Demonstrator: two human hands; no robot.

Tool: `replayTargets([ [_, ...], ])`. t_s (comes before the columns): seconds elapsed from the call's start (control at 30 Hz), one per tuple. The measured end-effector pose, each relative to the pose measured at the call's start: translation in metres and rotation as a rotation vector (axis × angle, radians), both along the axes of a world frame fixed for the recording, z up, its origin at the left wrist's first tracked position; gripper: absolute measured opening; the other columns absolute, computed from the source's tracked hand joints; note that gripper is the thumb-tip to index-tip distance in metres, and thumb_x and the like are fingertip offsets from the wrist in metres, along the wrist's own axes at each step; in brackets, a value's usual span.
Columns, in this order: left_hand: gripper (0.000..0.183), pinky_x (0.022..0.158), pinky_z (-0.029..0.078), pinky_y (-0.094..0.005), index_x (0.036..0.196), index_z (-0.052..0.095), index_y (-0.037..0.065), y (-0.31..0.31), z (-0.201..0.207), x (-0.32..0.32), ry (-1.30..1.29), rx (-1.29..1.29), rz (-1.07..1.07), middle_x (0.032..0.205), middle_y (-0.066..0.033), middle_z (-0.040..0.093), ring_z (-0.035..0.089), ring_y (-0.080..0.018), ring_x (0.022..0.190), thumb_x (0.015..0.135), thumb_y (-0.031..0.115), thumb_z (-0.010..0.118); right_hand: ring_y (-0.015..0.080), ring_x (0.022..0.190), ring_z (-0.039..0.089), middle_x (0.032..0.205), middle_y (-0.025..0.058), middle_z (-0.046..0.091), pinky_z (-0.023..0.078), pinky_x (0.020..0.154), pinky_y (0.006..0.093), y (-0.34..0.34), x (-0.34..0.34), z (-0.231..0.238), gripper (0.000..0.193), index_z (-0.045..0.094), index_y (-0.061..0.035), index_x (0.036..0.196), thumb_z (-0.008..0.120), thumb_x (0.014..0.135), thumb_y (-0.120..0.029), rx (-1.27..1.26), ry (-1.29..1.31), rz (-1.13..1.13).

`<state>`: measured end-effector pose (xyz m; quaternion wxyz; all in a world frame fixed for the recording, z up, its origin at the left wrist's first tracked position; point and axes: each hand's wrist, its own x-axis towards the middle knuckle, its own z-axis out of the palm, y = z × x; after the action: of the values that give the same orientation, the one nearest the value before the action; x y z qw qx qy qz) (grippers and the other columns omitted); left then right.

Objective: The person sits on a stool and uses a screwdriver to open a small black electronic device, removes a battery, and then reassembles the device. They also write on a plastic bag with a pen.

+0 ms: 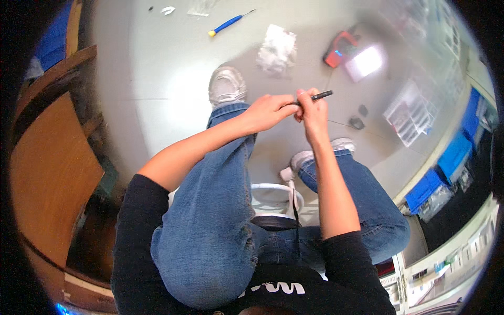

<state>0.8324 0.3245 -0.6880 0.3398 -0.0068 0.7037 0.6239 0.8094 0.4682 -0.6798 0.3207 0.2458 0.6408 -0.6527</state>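
A slim black pen-like tool (323, 95) is held between my hands above the floor, its free end pointing to the right and slightly up. My right hand (314, 114) has its fingers closed around the middle of it. From the left, my left hand (272, 112) meets it with bent fingers closed at the tool's other end, which the fingers largely hide. Both hands touch each other in front of my knees. On the floor beyond them lies a blue screwdriver (228, 23) with a yellow end. Crumpled clear-white plastic (276, 50) rests to its right.
A red-and-black device (338, 50) sits beside a bright white rectangle (365, 63). Small dark pieces (357, 123) and a clear compartment box (410, 114) lie right. Blue bins (454, 153) line the right side. Brown wooden furniture (55, 173) stands left; a white ring-shaped frame (268, 186) is between my legs.
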Motion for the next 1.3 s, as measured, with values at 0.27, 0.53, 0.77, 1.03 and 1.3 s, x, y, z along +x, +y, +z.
replayTargets([
  [0.27,0.037,0.061,0.046,-0.0361,0.113,0.055,0.019,-0.054,-0.062,-0.032,0.386,-0.667,0.194,0.082,-0.0096,0.059,0.058,-0.0236,0.075,0.079,0.031,0.061,0.0117,0.058,0.053,0.068,0.0069,0.056,0.042,0.052,0.0243,-0.012,-0.048,-0.02,0.015,0.055,-0.0006,0.086,0.053,0.087,-0.016,0.038,0.35,-0.192],
  [0.53,0.06,0.059,0.047,-0.0348,0.126,0.042,0.035,-0.048,-0.089,-0.037,0.585,-1.026,0.085,0.082,-0.0044,0.05,0.057,-0.0227,0.076,0.071,0.032,0.066,0.0146,0.072,0.056,0.08,0.009,0.06,0.045,0.067,0.027,-0.05,-0.051,-0.049,0.016,0.057,-0.0011,0.088,0.059,0.077,-0.011,0.324,0.573,0.191],
  [0.77,0.056,0.059,0.047,-0.0362,0.126,0.042,0.039,-0.065,-0.099,-0.052,0.514,-0.924,0.126,0.08,-0.0047,0.051,0.057,-0.0241,0.073,0.075,0.035,0.063,0.0228,0.074,0.062,0.081,0.0128,0.062,0.047,0.07,0.0318,-0.056,-0.057,-0.078,0.015,0.056,-0.0002,0.086,0.059,0.074,-0.01,0.331,0.775,0.333],
  [1.03,0.056,0.063,0.047,-0.0357,0.121,0.048,0.038,-0.062,-0.09,-0.05,0.466,-0.916,0.13,0.082,-0.0044,0.054,0.058,-0.0239,0.078,0.07,0.028,0.068,0.0198,0.076,0.061,0.083,0.0122,0.063,0.047,0.071,0.0306,-0.058,-0.062,-0.088,0.017,0.057,-0.0011,0.088,0.06,0.076,-0.013,0.361,0.7,0.414],
  [1.3,0.059,0.063,0.047,-0.0347,0.124,0.045,0.038,-0.062,-0.091,-0.05,0.488,-0.92,0.127,0.082,-0.0051,0.052,0.058,-0.0236,0.078,0.07,0.029,0.068,0.0168,0.075,0.059,0.084,0.0099,0.063,0.046,0.07,0.0293,-0.06,-0.061,-0.097,0.019,0.058,-0.0018,0.09,0.061,0.077,-0.016,0.313,0.749,0.408],
])
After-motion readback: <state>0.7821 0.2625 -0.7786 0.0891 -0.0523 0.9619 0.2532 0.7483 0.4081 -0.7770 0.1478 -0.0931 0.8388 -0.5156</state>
